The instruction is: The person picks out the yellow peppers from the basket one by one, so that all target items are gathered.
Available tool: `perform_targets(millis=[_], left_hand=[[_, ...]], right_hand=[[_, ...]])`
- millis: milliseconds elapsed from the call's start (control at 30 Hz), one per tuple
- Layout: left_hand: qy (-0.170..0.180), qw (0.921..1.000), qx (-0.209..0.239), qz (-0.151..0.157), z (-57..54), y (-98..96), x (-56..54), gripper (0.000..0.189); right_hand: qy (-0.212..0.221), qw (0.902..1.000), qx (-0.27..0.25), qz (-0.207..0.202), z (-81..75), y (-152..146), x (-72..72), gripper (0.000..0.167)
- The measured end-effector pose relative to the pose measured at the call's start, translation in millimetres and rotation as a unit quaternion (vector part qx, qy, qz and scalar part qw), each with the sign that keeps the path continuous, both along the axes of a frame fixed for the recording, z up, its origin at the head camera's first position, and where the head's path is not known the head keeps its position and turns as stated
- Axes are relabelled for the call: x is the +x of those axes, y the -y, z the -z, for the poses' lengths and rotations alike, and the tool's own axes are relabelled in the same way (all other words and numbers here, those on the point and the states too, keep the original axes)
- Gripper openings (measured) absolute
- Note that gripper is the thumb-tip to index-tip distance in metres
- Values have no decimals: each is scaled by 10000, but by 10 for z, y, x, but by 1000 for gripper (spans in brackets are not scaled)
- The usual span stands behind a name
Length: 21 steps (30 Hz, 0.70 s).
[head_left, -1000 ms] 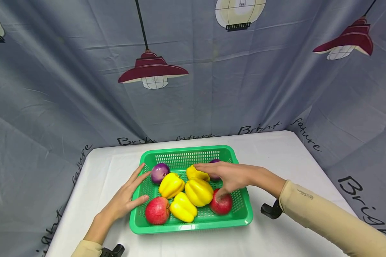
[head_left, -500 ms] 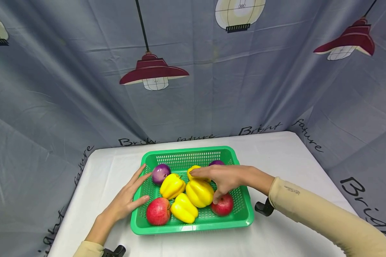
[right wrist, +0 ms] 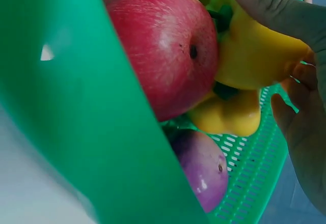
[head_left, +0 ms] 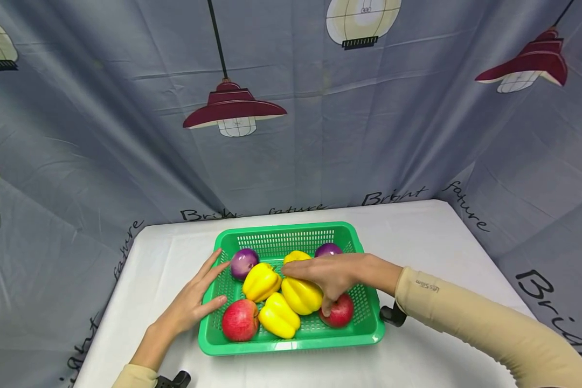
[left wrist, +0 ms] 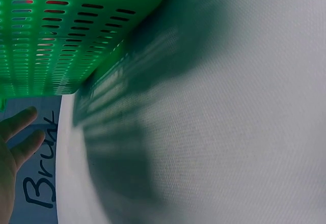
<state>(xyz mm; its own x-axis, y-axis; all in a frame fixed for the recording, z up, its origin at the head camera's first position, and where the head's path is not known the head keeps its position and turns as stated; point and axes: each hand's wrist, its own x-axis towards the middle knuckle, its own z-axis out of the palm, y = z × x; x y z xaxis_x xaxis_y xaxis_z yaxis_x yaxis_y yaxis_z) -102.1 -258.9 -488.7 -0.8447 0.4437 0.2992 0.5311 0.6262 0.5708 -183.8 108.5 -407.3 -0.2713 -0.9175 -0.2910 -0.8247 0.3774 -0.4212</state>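
A green plastic basket point(head_left: 291, 346) holds yellow bell peppers, red apples and round purple vegetables that look like onions. My right hand point(head_left: 337, 276) reaches in from the right over the large middle yellow bell pepper point(head_left: 302, 297). In the right wrist view, thumb and bent fingers lie on opposite sides of that pepper, gripping it. Beside the thumb sits the right apple point(head_left: 340, 312). My left hand point(head_left: 189, 304) spreads along the basket's left side, fingertips at the rim. The left wrist view shows two of its fingers point(left wrist: 28, 147) past the basket wall.
Near the left hand lie an apple point(head_left: 240, 320) and a purple vegetable point(head_left: 244, 263). Another purple vegetable point(head_left: 327, 249) sits at the back right. Several other yellow peppers point(head_left: 278, 315) surround the gripped one. A white-covered table point(head_left: 402, 231) meets a grey curtain point(head_left: 291, 151) behind.
My right hand has moved left and lower onto the middle yellow bell pepper, its thumb shifting to the apple's left side. More of the back-right purple vegetable shows. The left hand stays by the basket.
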Motion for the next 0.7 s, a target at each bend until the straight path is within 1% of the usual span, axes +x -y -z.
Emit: perform_targets(millis=[167, 333, 567, 700], left_hand=[[67, 10000, -9, 1, -8, -1, 7, 71], [71, 10000, -43, 3, -3, -1, 6, 71], [31, 10000, -87, -6, 6, 4, 6, 72], [14, 9999, -121, -30, 7, 4, 6, 72]], right_hand=[[-84, 9998, 103, 112, 49, 26, 13, 108], [-96, 9999, 22, 128, 71, 46, 8, 99], [-15, 9999, -96, 104, 72, 45, 5, 97], [35, 9995, -277, 122, 50, 37, 16, 98]])
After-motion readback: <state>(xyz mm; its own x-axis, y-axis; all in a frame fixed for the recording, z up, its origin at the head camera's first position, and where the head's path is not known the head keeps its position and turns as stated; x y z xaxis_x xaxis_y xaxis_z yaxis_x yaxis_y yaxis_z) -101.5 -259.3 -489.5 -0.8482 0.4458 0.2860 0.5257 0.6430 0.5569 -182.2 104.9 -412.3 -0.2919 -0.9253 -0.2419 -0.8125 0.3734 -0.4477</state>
